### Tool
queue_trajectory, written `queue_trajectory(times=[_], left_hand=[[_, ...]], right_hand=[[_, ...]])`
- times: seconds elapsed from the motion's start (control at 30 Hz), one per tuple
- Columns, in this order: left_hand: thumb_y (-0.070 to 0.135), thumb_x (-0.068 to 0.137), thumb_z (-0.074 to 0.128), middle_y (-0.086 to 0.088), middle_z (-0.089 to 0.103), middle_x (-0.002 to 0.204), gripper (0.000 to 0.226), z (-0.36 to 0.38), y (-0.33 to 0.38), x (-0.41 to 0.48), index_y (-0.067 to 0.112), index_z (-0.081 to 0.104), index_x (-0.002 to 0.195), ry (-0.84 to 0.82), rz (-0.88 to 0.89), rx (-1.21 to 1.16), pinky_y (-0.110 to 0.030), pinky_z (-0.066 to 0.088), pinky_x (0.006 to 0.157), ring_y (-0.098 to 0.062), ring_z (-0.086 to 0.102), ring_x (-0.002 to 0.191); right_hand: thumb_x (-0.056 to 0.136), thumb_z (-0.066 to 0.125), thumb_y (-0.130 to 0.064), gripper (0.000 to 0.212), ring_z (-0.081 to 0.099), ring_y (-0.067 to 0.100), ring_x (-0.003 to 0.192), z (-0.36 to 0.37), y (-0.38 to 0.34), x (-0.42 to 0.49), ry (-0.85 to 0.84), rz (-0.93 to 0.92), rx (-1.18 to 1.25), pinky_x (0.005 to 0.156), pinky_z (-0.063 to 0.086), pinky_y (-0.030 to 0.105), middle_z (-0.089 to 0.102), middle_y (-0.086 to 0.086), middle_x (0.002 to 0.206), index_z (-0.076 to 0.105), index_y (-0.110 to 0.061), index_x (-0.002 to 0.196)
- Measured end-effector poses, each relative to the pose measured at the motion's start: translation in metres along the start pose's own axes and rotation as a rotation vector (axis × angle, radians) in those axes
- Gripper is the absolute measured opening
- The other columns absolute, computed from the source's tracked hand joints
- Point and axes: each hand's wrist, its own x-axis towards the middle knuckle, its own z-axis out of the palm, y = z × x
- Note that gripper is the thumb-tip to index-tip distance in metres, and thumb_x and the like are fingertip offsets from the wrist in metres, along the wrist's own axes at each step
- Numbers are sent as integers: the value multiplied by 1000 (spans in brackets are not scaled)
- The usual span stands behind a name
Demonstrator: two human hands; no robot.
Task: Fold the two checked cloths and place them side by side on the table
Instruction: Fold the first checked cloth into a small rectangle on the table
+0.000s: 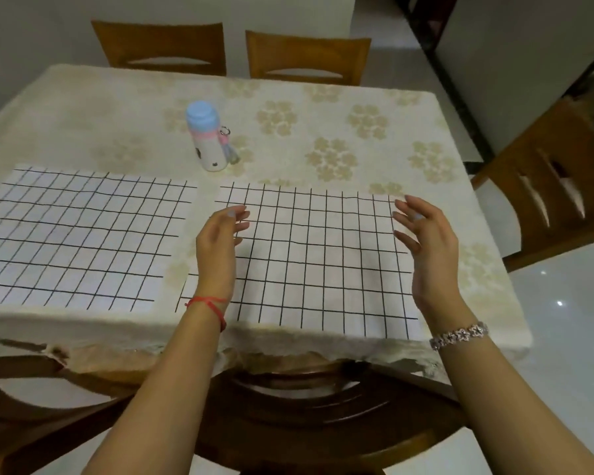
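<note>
Left hand (pixel 220 241) and right hand (pixel 429 248) poised at either side of the right checked cloth (pixel 316 262), gripping nothing.

Fingers on both loosely spread and slightly bent, palms turned toward each other, left one at the cloth's left edge, right one by its far right corner; cannot tell whether any fingertip touches the fabric. Lying flat and unfolded at the near edge of the table (pixel 323 108), just right of the left checked cloth (pixel 76 234), equally flat, with a narrow strip of flowered covering between. Beyond that gap, farther in, a small upright bottle (pixel 206 138) with a blue cap. At the right, a wooden chair (pixel 546 200).
</note>
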Motion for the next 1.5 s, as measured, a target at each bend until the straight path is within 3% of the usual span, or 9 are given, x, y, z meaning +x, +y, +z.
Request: queue_trajectory(times=[0.37, 0.6, 0.73, 0.8, 0.87, 0.97, 1.1, 1.27, 1.5], left_hand=[[18, 95, 41, -3, 65, 104, 22, 13, -29, 20, 17, 63, 100, -18, -30, 111, -27, 45, 83, -15, 61, 94], [15, 92, 51, 5, 63, 98, 14, 22, -59, 35, 13, 63, 99, -56, -34, 238, -16, 43, 86, -8, 58, 96], [17, 93, 52, 6, 59, 107, 22, 25, -84, 45, 10, 62, 110, -108, -21, 426, 5, 36, 76, -6, 52, 101], [16, 91, 54, 1, 58, 116, 25, 26, -97, 51, 9, 62, 113, -126, -11, 524, -3, 37, 89, -12, 51, 111], [15, 89, 56, -7, 56, 126, 28, 27, -110, 56, 9, 61, 116, -156, 16, 661, -27, 37, 105, -21, 49, 122], [23, 89, 57, -11, 49, 137, 35, 34, -122, 58, 12, 58, 122, -152, 3, 897, -43, 32, 109, -27, 40, 130], [30, 89, 55, -15, 42, 143, 44, 47, -130, 53, 14, 51, 130, -162, -43, 1052, -46, 31, 108, -30, 34, 134], [39, 91, 49, -11, 21, 154, 56, 54, -142, 47, 26, 32, 142, -216, -66, 1239, -49, 18, 114, -30, 16, 142], [40, 90, 49, -13, 28, 148, 57, 51, -141, 59, 27, 30, 142, -221, 122, 1358, -45, 21, 108, -31, 24, 136]], right_hand=[[84, 44, -27, 31, 60, 10, 108, -10, 31, 16, -15, 39, -112, 89, 49, 27, 64, -2, 116, 60, -22, 110], [95, 46, -13, 24, 57, 12, 111, -13, 73, 40, -53, 85, -263, 99, 46, 36, 62, -9, 110, 58, -16, 115], [95, 47, -12, 24, 55, 11, 109, -10, 101, 51, -115, 89, -396, 91, 45, 16, 61, 2, 119, 58, -15, 117], [94, 48, -14, 27, 53, 12, 110, -10, 115, 56, -172, 89, -495, 90, 44, 15, 59, 2, 124, 56, -17, 120], [94, 49, -16, 32, 49, 15, 119, -11, 128, 59, -232, 76, -597, 99, 39, 24, 55, 3, 130, 53, -18, 126], [95, 48, -15, 41, 33, 17, 135, -12, 141, 64, -346, 62, -727, 109, 25, 26, 43, 7, 142, 44, -16, 136], [96, 45, -23, 53, 13, 21, 144, -12, 159, 71, -486, 77, -925, 114, 17, 33, 28, 10, 153, 27, -22, 145], [95, 47, -20, 59, 13, 26, 144, -14, 161, 70, -541, -23, -1025, 115, 20, 40, 44, 9, 143, 21, -16, 147], [97, 40, -34, 61, 3, 27, 145, -20, 165, 73, -566, -105, -1320, 117, 8, 47, 16, 1, 157, 10, -21, 149]])
